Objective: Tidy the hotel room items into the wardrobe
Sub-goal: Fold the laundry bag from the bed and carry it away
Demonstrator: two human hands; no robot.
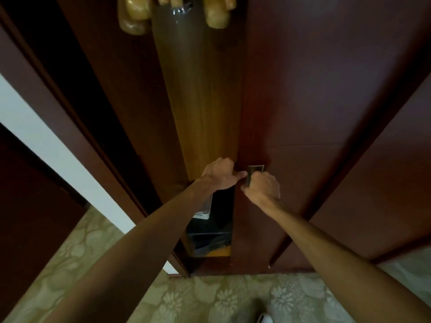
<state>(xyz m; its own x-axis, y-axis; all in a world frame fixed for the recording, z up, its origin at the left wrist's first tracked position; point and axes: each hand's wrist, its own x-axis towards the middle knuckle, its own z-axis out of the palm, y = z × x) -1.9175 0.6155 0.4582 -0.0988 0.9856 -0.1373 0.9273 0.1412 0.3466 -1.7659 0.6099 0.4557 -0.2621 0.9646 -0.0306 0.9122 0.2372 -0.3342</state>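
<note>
Dark reddish wood is pretty much all we're looking at: the wardrobe door (291,101) fills the middle and it's only cracked open, with a narrow gap just left of the door's edge showing the lighter wood inside. Our right hand (262,188) is curled tight around the small metal handle (255,172) near that edge, and our left hand (220,174) sits just left of the handle, fingers hooked over the door's edge, thumb pointing at the handle. Low in the gap, below our hands, there's some dark stuff (210,236) stacked on a shelf, can't tell what exactly. Up top, wooden hangers (134,18) poke out above the gap. Our guess is the door is stiff and fairly heavy but swings easy on its hinges, so the handle is the spot to pull from, with the edge grip just steadying it. Glossy finish looks slippery, so flat palms wouldn't get much purchase.
</note>
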